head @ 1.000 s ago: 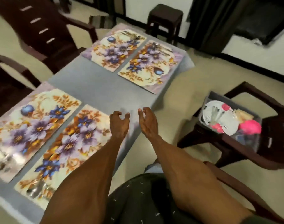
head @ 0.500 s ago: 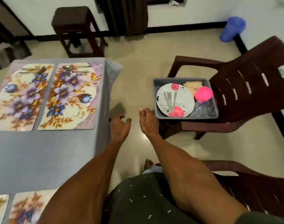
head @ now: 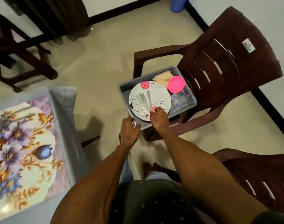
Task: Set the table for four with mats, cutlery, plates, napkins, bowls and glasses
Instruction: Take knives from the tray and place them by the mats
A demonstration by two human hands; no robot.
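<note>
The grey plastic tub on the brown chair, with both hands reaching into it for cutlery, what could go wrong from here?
The grey plastic tub sits near the front edge of the brown plastic chair; pulling on it might tip it off.

The loose metal cutlery lies on the white floral plate; lifting the plate could send pieces sliding.

The right hand works close to the clear glasses and pink bowl; a careless lift might knock them.

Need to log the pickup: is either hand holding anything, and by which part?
Right hand pinches cutlery lying on the plate, by the handle ends. Left hand grips something shiny; which part cannot be told.
</note>
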